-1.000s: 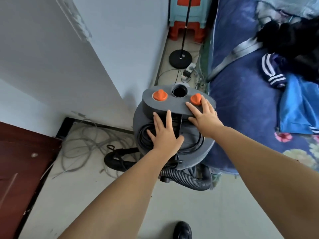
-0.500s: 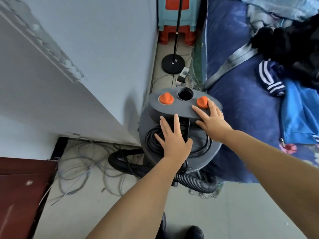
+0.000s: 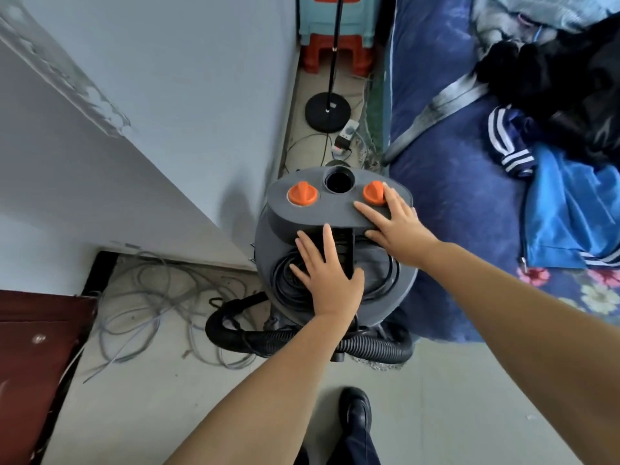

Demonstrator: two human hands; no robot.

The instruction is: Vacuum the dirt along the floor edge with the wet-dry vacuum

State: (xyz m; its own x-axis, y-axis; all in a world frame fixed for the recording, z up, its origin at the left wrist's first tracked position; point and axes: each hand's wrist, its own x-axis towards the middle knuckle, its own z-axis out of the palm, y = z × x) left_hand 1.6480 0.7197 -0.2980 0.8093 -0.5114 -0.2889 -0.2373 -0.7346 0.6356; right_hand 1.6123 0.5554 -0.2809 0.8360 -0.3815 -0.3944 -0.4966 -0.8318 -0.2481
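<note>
Wet-dry vacuum (image 3: 335, 263) stands upright on the floor (image 3: 167, 414), squeezed between the white wall (image 3: 167, 129) on its left and the blue bed (image 3: 453, 196) on its right, at the mouth of a narrow floor strip that runs back to a lamp base (image 3: 327, 112). Left of it, loose grey cables (image 3: 151, 313) sprawl on the floor by a dark red door (image 3: 33, 347). Black ribbed hose (image 3: 285, 340) curls round the base of the vacuum, low, near side. Left hand (image 3: 327, 271) lies flat on the lid over the wound black cord (image 3: 288, 280), fingers straight and spread, gripping nothing. Left orange knob (image 3: 303, 194) is untouched; open port (image 3: 339, 181) sits between the knobs. Right hand (image 3: 392, 219) rests open on the grey top panel (image 3: 335, 213), fingertips just touching the right orange knob (image 3: 374, 193), not wrapped round it.

Handling, judged: rigid plastic drum, bulky, probably moderately heavy, so better pushed or rolled than lifted; wheels not visible, cannot tell. Smooth lid gives flat palms little purchase; a carry handle seems to sit under the left hand, the firmest place to take hold. Hose is flexible and springy, should be taken near its stiff end. Cord coil is loose and could snag. Floor cables may get sucked in.
</note>
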